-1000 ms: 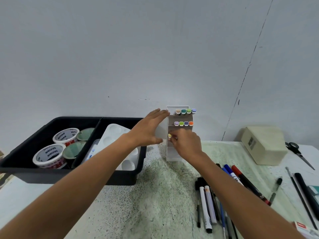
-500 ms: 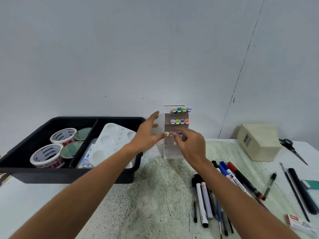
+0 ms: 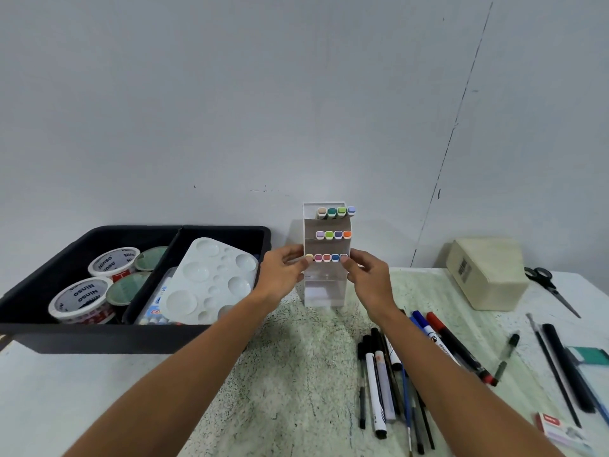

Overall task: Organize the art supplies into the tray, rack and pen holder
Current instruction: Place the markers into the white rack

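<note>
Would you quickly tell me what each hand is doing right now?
Left hand: fingers curled on the left side of the marker rack, holding it.
Right hand: fingertips at the third-row markers; grip unclear.

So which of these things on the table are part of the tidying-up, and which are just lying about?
Part of the job:
- marker rack, gripped by the left hand and right hand
- colored markers in it
- black tray with tape rolls and paint palette
- loose pens still to be sorted

Lying about:
- beige box
- scissors
</note>
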Available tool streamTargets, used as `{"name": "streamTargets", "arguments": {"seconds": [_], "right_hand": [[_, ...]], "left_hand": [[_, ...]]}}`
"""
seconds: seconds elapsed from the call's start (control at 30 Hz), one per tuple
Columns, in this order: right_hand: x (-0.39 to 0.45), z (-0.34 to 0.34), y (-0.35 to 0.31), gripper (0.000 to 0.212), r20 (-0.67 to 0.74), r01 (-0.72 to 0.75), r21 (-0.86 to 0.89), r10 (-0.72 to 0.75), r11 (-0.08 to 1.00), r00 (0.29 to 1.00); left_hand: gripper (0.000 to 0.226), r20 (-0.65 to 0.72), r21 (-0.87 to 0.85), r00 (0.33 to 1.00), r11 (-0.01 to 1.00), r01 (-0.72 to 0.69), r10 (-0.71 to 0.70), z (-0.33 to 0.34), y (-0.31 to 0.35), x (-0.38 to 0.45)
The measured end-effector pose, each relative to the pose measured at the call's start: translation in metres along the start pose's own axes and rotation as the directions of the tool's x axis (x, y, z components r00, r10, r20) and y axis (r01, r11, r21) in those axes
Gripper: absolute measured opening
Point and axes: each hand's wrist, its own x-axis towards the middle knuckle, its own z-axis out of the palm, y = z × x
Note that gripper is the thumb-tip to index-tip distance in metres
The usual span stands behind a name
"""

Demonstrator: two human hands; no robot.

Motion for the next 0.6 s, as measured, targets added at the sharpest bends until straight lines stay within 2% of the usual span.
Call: {"name": "streamTargets", "arguments": {"seconds": [0.33,0.47,0.53,0.6], "right_hand": [[0.004,-0.001,0.003,0.016,0.006,-0.037,0.025,0.036,0.999,0.999],[0.003,-0.003,0.0,0.015,0.018,-0.039,0.004,0.038,0.999,0.999],[0.002,-0.006,-0.007,0.027,0.018,-0.017,-0.045,0.018,0.999,1.0],[0.005,-0.012,-0.021,0.037,0.005,0.039,-0.032,-0.039,0.999,0.999]], "left_hand": [[0.016,-0.009,-0.049,1.0,0.999,0.018,-0.018,0.002,0.002,-0.004],[0.025,-0.018,-0.005,1.0,1.0,0.022,-0.023,0.003,0.005,-0.006],[0.046,-0.041,0.137,0.997,0.989,-0.053,0.059,0.0,0.008,-0.007],[0.054,-0.079,0.262,0.968,0.942,-0.209,0.237,-0.004,0.019,-0.005]]}}
